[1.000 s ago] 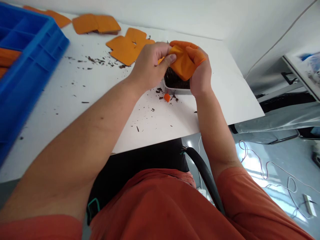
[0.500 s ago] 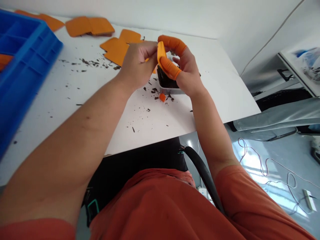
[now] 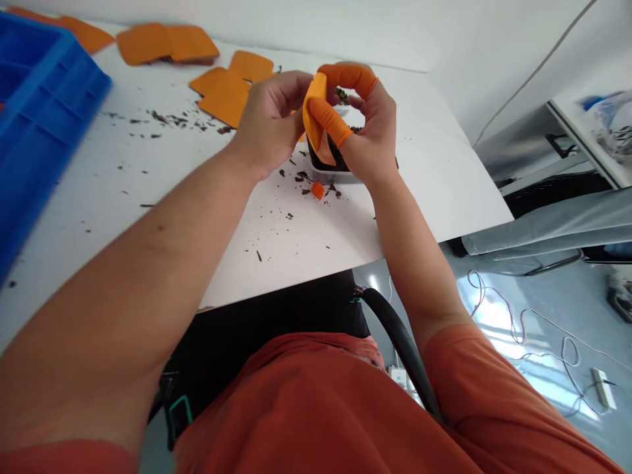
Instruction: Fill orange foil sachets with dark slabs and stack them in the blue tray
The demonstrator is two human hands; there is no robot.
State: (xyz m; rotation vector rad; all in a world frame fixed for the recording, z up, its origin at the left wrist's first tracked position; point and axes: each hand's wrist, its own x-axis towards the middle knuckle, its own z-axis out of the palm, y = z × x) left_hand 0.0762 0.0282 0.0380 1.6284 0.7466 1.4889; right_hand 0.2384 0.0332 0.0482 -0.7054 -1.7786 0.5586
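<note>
A small orange paper-like packet (image 3: pixel 312 128), bent with its sides spread apart, is held up between my two hands. My left hand (image 3: pixel 270 125) pinches its left side; those fingertips are partly hidden behind it. My right hand (image 3: pixel 370 125), with orange finger covers on thumb and index finger, grips its right side. Just below is a clear plastic tub (image 3: pixel 336 178) holding dark, dry leaf-like strips, partly covered by the packet and my right hand. In front of the tub lies a small orange scrap (image 3: pixel 317 190) among dark crumbs.
Flat orange packets (image 3: pixel 224 99) lie to the left, and more overlapping ones (image 3: pixel 165 45) along the wall. A blue plastic crate (image 3: pixel 59 112) takes up the left side. Dark flakes (image 3: pixel 170 120) are strewn over the white table (image 3: pixel 444 178). Someone's grey-clothed leg (image 3: pixel 548 214) shows at right.
The packet has tilted and spread wider, showing its paler inner side lower down over the tub. My hands have shifted only slightly, and the whole view has moved a little.
</note>
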